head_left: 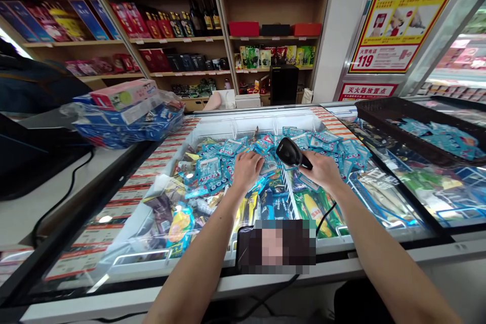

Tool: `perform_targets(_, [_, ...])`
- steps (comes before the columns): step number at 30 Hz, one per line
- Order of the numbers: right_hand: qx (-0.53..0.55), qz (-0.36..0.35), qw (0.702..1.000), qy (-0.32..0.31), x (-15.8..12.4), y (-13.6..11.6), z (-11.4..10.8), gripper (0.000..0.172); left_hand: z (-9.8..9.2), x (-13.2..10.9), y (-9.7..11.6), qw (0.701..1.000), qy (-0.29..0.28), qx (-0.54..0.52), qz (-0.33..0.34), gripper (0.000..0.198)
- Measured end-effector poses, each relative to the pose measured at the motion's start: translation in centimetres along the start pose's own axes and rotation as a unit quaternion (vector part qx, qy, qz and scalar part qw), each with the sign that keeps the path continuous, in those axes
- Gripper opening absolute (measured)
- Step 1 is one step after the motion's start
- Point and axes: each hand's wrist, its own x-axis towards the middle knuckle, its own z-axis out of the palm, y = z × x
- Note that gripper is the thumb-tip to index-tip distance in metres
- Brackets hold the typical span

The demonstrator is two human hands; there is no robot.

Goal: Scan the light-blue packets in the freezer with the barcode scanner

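As I lean over the open white chest freezer [243, 122] in a shop, my right hand [322, 169] is closed round the grip of a black plastic handheld barcode scanner [289, 153], its head aimed toward ten o'clock over a heap of small blue foil-wrapped frozen packets [212, 168]. My left hand [247, 168] lies palm down on that heap, just beside the scanner at its nine o'clock, fingers bent over the wrappers; whether a packet is pinched beneath them I cannot tell. The scanner's thin black cable [325, 216] trails from under my right wrist toward six o'clock. I judge the packets light, thin and crinkly, probably slick with frost and apt to slide off one another, so a crimped end seam or a flat edge looks the surest place to take one; the scanner looks rigid and light, best kept by its handle. At two o'clock a black mesh basket [398, 104] on the glass lid holds more blue packets. At ten o'clock a clear plastic bag of blue packs [129, 124] sits on the counter, and wooden shelves [266, 39] of boxes and bottles fill twelve o'clock.
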Motion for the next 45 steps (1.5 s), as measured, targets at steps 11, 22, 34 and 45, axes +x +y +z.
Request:
perform_targets(11, [0.003, -0.022, 1.0, -0.01, -0.2, -0.2, 0.0, 0.039, 0.5, 0.1, -0.8, 1.0, 0.011, -0.01, -0.025, 0.048])
perform_targets(22, [0.04, -0.08, 0.996, -0.015, -0.4, -0.3, 0.0, 0.04, 0.6, 0.1, -1.6, 0.931, 0.113, -0.294, -0.184, 0.026])
perform_targets(34, [0.05, -0.092, 0.995, -0.001, -0.4, -0.4, 0.0, 0.04, 0.6, -0.1, -1.8, 0.9, 0.107, -0.367, -0.208, 0.023])
perform_targets(45, [0.06, -0.086, 0.994, 0.008, -0.3, -0.4, 0.2, 0.038, 0.3, 0.0, -1.7, 0.872, 0.112, -0.435, -0.194, 0.023])
